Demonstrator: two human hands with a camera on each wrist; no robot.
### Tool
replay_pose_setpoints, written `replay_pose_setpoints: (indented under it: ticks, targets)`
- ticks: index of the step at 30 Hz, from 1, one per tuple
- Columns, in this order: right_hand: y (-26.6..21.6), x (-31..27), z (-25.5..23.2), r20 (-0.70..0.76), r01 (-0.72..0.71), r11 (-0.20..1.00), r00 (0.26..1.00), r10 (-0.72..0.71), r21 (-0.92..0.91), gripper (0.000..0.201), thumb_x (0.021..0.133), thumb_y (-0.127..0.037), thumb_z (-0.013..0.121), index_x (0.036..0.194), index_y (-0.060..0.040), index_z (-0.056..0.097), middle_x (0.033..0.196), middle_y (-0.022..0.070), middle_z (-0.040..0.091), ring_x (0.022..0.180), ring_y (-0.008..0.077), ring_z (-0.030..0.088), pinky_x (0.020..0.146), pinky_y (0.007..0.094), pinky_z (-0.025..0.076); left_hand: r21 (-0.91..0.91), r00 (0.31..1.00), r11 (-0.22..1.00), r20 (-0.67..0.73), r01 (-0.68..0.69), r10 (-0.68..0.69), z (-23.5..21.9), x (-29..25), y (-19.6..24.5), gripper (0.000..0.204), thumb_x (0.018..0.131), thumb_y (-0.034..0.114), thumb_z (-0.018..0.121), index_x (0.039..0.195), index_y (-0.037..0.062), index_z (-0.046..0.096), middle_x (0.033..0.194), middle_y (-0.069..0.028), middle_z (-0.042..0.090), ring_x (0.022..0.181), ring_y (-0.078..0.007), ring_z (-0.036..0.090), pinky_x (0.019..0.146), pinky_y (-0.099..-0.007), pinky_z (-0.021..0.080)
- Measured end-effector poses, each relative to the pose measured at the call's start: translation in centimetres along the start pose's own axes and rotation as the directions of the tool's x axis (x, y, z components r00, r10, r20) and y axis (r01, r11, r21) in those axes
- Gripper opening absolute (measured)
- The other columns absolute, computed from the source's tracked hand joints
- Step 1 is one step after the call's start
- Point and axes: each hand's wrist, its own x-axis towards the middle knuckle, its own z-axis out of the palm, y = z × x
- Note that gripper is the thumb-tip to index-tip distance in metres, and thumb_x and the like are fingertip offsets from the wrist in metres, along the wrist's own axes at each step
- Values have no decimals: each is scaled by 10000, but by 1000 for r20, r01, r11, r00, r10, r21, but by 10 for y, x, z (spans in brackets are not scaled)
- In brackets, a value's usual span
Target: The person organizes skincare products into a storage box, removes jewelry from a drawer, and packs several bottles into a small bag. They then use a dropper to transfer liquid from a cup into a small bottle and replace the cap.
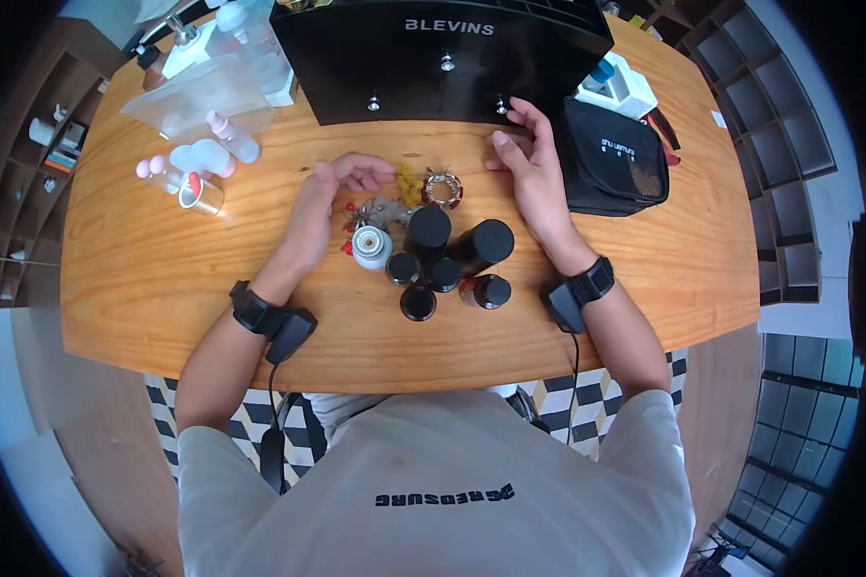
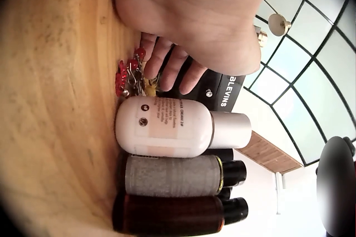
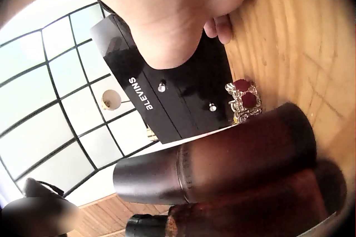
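1. Clock read from head view, 12 away from the person.
2. Left hand (image 1: 319,210): fingers relaxed, gripping nothing. Yellow piece (image 1: 408,183) just beside the fingertips at about 4 o'clock; white bottle (image 1: 369,252) near, toward 6–7, upright, long axis vertical.
3. Right hand (image 1: 539,178): fingers loosely bent, nothing held. Jewelled ring-shaped piece (image 3: 248,100) on the table (image 1: 164,298), about 8 o'clock from thumb tip; round, no long axis.
4. Ring-shaped piece between both hands; nearer hand: too close to call.
5. Dark bottles (image 1: 485,244) stand clustered toward 6.
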Motion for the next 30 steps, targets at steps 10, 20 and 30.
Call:
replay_pose_setpoints:
  ticks: [10,20,30]
  targets:
    - [4,6,-16,104,-10,999,994,14,-35,498,1016,-110,649,1470,-72,447,1266,111,562,949,134,618,851,280,521,-13,1000,1000,6,-8,8,0,0,-3,1009,992,794,81,1220,-9,647,1128,-81,673,1039,-190,560,1006,-349,392]
    - [-12,12,-7,32,98,947,995,-93,-306,300,997,-150,662,1257,-1,648,1018,99,706,835,162,662,786,305,533,-19,1000,1000,9,-2,3,1,2,-4,1011,986,801,89,1211,-5,656,1114,-78,672,1015,-185,557,987,-340,397]
    - [-48,-23,-9,137,235,677,971,-196,-698,206,957,-207,697,1061,-30,715,862,105,712,697,263,681,661,374,534,-73,999,997,-34,-13,10,-2,2,-9,926,1043,730,127,1192,-15,657,1104,-81,669,1030,-184,544,1006,-341,385]
